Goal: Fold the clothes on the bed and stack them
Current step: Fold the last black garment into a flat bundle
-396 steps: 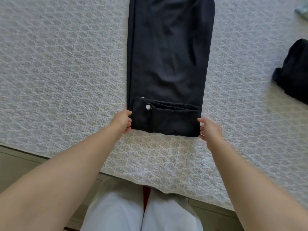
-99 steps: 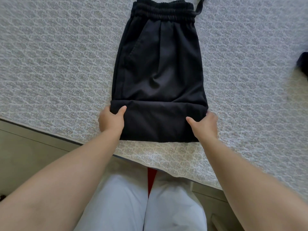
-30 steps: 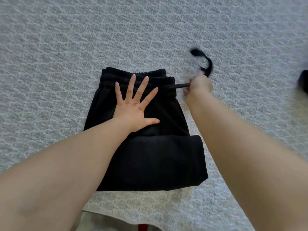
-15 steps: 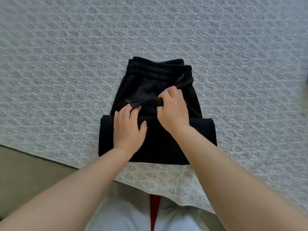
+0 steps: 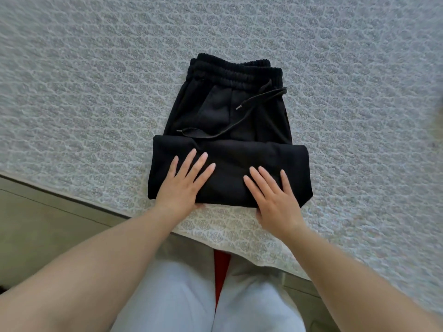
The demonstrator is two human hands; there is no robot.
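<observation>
fingers [image 5: 191,164] flat on folded trousers [image 5: 227,173], thumbs hidden.

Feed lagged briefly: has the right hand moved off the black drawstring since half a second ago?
Yes. The right hand has dropped toward the bed's near edge, off the black drawstring, onto the trousers' folded roll.

Bare bedspread [image 5: 96,92] around trousers [image 5: 230,116]

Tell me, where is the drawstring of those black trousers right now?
In the head view the drawstring lies loose on top of the black trousers, running from the waistband down toward the folded roll, beyond the fingertips of both hands.
</observation>
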